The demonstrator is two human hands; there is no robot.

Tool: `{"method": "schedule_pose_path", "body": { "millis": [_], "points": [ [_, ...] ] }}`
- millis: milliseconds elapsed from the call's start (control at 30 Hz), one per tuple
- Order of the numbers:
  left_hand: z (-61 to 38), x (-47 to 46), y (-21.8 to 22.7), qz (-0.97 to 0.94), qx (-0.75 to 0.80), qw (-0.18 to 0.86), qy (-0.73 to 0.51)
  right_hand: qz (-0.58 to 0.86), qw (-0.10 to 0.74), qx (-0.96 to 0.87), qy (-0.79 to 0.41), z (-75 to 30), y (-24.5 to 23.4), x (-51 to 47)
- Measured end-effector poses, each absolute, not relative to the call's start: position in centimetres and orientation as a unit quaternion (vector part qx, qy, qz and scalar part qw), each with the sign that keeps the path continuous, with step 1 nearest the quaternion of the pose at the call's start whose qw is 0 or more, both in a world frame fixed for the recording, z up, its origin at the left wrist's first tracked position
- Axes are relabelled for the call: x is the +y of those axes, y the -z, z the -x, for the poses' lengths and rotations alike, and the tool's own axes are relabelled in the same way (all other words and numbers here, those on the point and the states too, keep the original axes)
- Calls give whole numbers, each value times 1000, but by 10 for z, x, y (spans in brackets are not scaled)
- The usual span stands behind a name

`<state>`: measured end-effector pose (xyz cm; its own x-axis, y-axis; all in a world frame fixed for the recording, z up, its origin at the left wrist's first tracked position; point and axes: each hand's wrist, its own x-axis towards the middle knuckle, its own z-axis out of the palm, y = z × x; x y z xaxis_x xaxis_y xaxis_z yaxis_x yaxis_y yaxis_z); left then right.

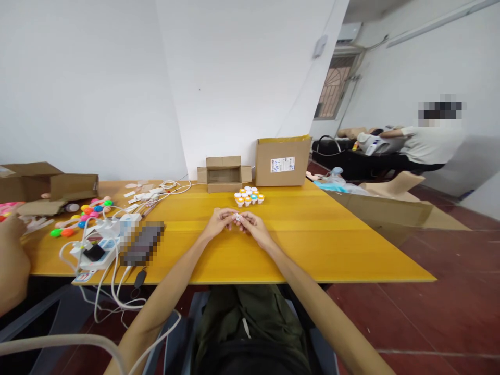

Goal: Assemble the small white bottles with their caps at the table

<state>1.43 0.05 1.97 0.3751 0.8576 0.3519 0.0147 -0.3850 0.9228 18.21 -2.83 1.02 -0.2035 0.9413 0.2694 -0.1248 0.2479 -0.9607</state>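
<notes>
Left hand (220,222), right hand (254,225) on white piece (236,216)

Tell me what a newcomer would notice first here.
The bright yellow table fills the view, and at its middle the left hand and right hand pinch a white piece between them. Just behind them sits a cluster of small orange, blue and white parts, in front of an open box. Towards the left end lie bright toys and a cabled power strip.
</notes>
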Motion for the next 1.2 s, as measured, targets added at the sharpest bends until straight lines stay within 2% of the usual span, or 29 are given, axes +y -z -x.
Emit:
{"method": "schedule_pose_path", "body": {
  "millis": [567, 1200],
  "points": [
    [-12, 4, -10, -707, 323, 473, -414, 320, 532, -559, -549, -186, -4, -22],
    [-14, -1, -16, -702, 318, 469, -431, 288, 540, -515, -600, -186, -1, -20]
  ]
}}
